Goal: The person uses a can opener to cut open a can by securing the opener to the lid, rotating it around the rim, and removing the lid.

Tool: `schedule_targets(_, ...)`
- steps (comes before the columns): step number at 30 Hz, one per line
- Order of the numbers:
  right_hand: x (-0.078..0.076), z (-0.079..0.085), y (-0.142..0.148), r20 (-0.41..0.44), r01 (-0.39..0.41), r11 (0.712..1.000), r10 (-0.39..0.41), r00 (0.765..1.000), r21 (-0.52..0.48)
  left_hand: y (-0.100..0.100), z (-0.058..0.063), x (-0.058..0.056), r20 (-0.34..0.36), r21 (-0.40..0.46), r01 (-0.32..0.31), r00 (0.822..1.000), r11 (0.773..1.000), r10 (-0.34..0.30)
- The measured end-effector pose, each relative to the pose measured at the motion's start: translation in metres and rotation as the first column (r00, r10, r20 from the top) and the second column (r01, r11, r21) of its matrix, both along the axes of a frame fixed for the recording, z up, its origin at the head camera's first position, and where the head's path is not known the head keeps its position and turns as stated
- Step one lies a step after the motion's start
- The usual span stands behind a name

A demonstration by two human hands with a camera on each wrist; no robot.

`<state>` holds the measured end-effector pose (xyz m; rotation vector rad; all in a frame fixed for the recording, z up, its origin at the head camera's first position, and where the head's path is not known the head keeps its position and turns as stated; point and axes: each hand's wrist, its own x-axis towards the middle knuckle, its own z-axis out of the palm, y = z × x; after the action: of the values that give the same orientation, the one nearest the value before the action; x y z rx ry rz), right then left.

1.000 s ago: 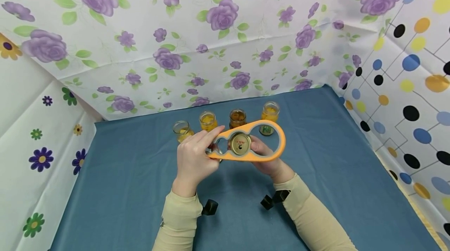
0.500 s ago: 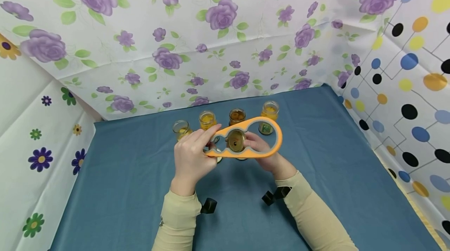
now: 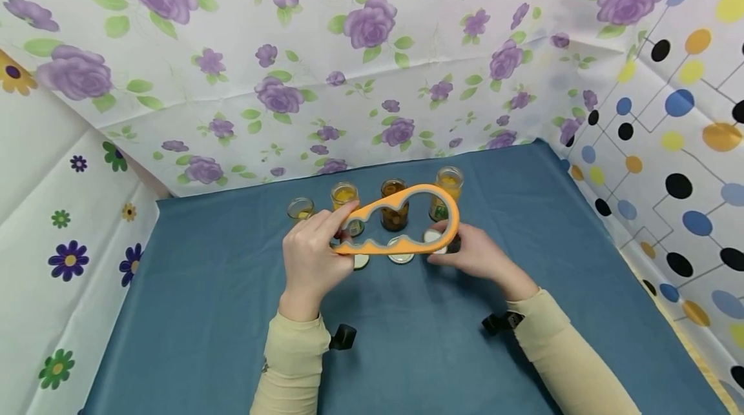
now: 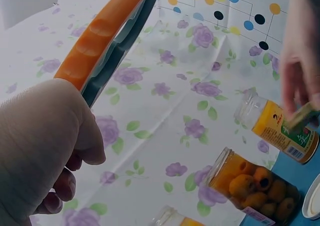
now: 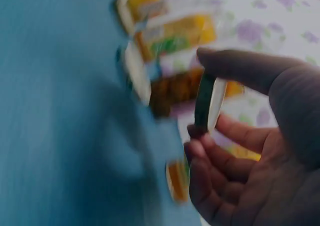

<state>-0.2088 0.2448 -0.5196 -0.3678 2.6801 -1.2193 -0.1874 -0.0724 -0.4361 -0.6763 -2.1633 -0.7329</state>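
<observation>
My left hand (image 3: 314,250) grips the narrow end of an orange jar opener (image 3: 453,215), whose grey-lined loop is held above the table. My right hand (image 3: 479,250) pinches a jar lid (image 5: 204,103) on edge between thumb and fingers. Partly behind the opener's wide end in the head view, the lid shows its pale inside. A dark brown open jar (image 3: 395,216) of round fruit stands beyond the opener. To its right is a taller open jar (image 3: 449,181) with yellow contents, close to my right hand in the left wrist view.
Two more open jars with yellow contents, a middle one (image 3: 344,194) and a left one (image 3: 301,210), complete the row at the back. One loose lid (image 3: 401,258) and another lid (image 3: 361,262) lie on the blue tablecloth (image 3: 395,350). A flowered curtain (image 3: 232,66) hangs behind.
The lid, earlier seen within the opener's loop, has moved right in my right hand and turned, showing its pale inside. My left hand and the opener have shifted slightly left and up.
</observation>
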Motion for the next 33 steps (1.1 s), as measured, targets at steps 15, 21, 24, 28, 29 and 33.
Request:
schedule_targets(15, -0.010, -0.022, 0.015, -0.049, 0.092, 0.951, -0.081, 0.996, 0.296, -0.005, -0.005, -0.002, 0.015, -0.010, -0.023, 1.000, 1.000, 0.023)
schedule_targets(21, -0.013, -0.025, 0.012, -0.028, 0.068, 0.950, -0.063, 0.998, 0.305, -0.008, -0.003, 0.001, 0.050, -0.026, -0.060, 0.997, 0.998, 0.062)
schedule_targets(24, -0.012, -0.024, 0.017, -0.022, 0.060, 0.960, -0.056, 0.998, 0.272, -0.019, 0.000, 0.002, 0.081, -0.023, -0.115, 0.990, 0.993, 0.117)
schedule_targets(28, -0.006, -0.020, 0.030, -0.016, 0.066, 0.975, -0.064, 0.998, 0.213, -0.047, 0.005, 0.004, 0.164, 0.028, -0.246, 0.957, 0.969, 0.238)
schedule_targets(29, -0.004, -0.019, 0.034, -0.012, 0.070, 0.976, -0.069, 0.998, 0.205, -0.056, 0.005, 0.005, 0.196, 0.047, -0.291, 0.941, 0.955, 0.277)
schedule_targets(33, 0.004, -0.014, 0.052, 0.001, 0.104, 0.977, -0.106, 0.994, 0.189, -0.089, 0.002, 0.011, 0.373, 0.094, -0.493, 0.823, 0.865, 0.428)
